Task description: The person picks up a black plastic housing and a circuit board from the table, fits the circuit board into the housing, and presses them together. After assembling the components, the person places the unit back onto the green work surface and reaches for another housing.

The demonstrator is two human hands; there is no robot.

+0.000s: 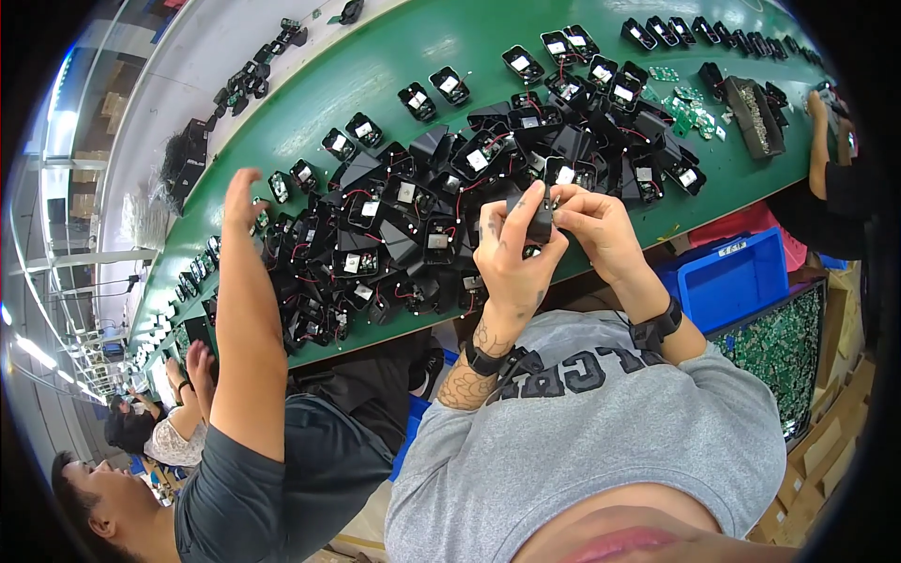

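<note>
Above the near edge of the table, my left hand [516,258] is closed around a small black plastic housing [542,223], held tilted up. My right hand [605,235] is at the housing's right side, with thumb and forefinger pinched together against its edge. Whatever is between those fingertips is too small to make out. Just beyond my hands lies a big heap of black housings [436,239], many with circuit boards, white square parts and thin red wires showing inside.
Loose green circuit boards [693,113] lie right of the heap, beside a box of small parts [754,117]. Housings stand in rows along the green table [282,141]. At my left, a co-worker's arm [246,310] reaches over the table. A blue bin [737,281] sits at my right.
</note>
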